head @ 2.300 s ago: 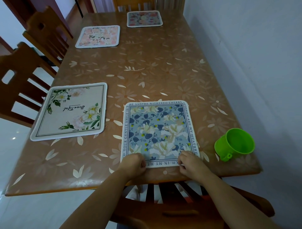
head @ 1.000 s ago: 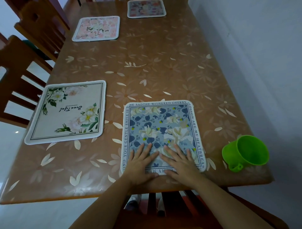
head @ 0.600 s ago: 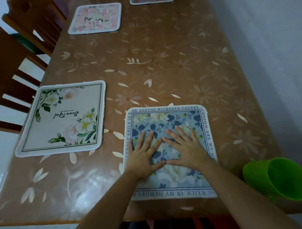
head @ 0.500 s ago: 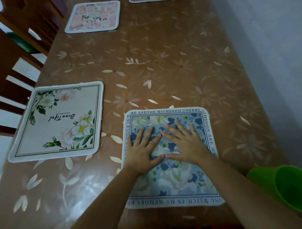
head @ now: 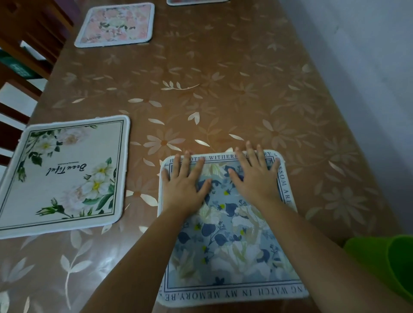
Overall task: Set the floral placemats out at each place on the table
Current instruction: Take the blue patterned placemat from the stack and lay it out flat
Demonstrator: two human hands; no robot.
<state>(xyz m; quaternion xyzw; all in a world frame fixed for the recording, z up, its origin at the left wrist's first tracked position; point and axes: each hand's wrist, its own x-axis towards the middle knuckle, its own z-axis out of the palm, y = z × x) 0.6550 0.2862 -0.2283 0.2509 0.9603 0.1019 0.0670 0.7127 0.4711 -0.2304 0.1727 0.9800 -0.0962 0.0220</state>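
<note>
A blue floral placemat [head: 225, 243] with a lettered border lies flat at the near end of the brown table [head: 223, 93]. My left hand [head: 185, 181] and my right hand [head: 254, 176] rest palm-down on its far half, fingers spread and reaching its far edge. A white placemat with green leaves [head: 64, 174] lies to the left. Further away, on the left side, sits a pink floral placemat [head: 116, 24]. Another placemat's edge [head: 196, 1] shows at the top of the frame.
A green plastic cup [head: 388, 263] lies at the near right by the table edge, close to my right forearm. Wooden chairs [head: 24, 51] stand along the left side. A pale wall [head: 368, 67] runs along the right side.
Both hands went from pinching the blue mat's near edge to lying flat on it, then slid forward and apart to its far edge. The camera moved closer and lower.
</note>
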